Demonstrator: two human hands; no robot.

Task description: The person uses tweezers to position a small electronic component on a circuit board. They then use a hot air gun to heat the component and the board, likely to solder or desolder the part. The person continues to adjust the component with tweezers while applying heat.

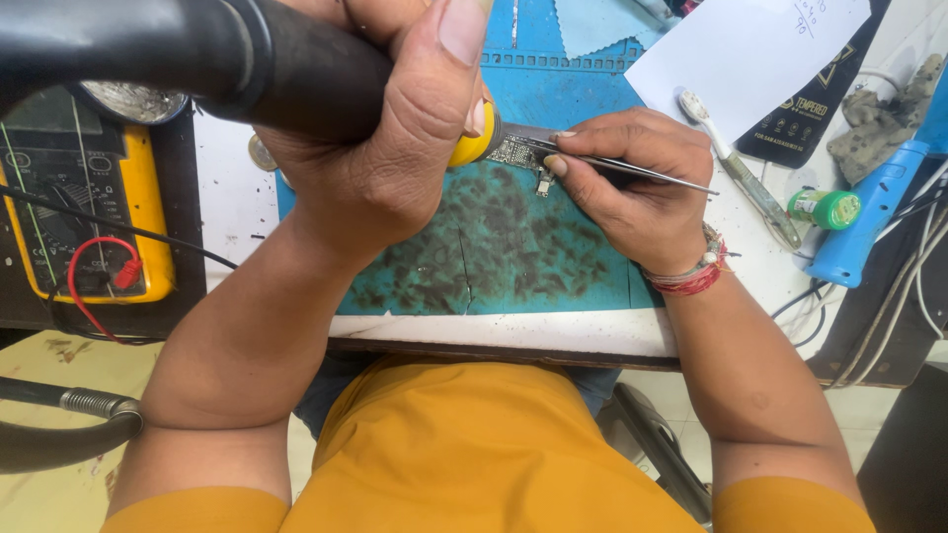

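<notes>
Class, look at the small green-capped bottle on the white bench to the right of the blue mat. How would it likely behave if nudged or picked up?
The small bottle lies on its side, so a nudge would probably roll it across the bench. It looks tiny beside the toothbrush, so likely light. Its smooth round body may slip from fingers.

my left hand (pixel 380 138) fisted tight, thumb extended up, wrist bent inward, my right hand (pixel 632 183) pinched, fingertips (pixel 558 165) curled toward the left, both forearms angled inward from the elbows, bare
</notes>
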